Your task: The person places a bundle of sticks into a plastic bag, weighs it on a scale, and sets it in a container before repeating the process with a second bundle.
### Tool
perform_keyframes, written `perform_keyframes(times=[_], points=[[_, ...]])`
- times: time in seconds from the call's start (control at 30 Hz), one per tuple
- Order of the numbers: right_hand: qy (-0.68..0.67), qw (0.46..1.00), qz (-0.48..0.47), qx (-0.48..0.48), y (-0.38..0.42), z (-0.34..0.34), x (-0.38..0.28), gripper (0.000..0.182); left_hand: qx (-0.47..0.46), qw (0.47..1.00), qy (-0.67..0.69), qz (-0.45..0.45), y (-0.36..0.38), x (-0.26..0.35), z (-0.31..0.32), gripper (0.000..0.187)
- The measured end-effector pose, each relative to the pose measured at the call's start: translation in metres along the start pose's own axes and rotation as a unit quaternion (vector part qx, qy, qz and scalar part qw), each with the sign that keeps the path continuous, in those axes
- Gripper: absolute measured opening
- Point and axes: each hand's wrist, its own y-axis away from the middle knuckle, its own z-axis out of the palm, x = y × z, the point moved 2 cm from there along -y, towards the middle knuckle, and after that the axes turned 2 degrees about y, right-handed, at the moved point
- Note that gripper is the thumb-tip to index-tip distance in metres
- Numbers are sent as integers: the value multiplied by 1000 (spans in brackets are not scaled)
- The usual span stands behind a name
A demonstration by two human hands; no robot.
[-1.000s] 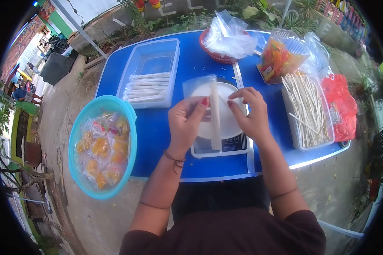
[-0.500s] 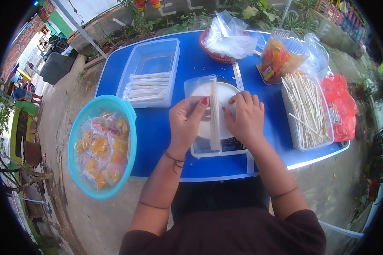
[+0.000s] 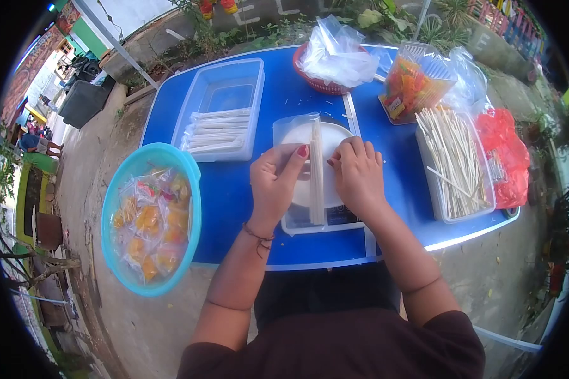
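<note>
- One clear plastic bag point(image 3: 291, 129) hangs over the white round plate point(image 3: 335, 136), with a bundle of pale sticks point(image 3: 317, 180) lined up along its right edge.
- The left hand point(image 3: 270, 183) is closed in a pinch on the bag, its thumb, with a red nail, lying across the front beside the sticks.
- The right hand point(image 3: 360, 177) is mostly closed, fingers curled and thumb drawn in near the fingertips, just right of the bundle; whether it grips anything cannot be told.
- Under the plate sits a white scale point(image 3: 297, 226) with a dark panel, on the blue desk point(image 3: 227, 218).
- Behind and left of the hands, a clear box point(image 3: 227, 95) holds a row of wrapped stick packs point(image 3: 219, 131).
- A turquoise basin point(image 3: 110, 249) of bagged orange items point(image 3: 147, 221) stands at the left.
- Toward the far edge are a red basket point(image 3: 327, 86) of clear bags point(image 3: 338, 57) and a clear container point(image 3: 439, 72) with orange and red pieces.
- At the right, loose sticks point(image 3: 455, 164) fill a clear tub point(image 3: 464, 215), beside a red plastic bag point(image 3: 512, 158).
</note>
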Motion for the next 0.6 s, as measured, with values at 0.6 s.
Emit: perform_keyframes(times=[0.6], points=[[-2, 999, -1, -39, 1, -12, -5, 5, 10, 1000, -9, 12, 1, 2, 1, 21]])
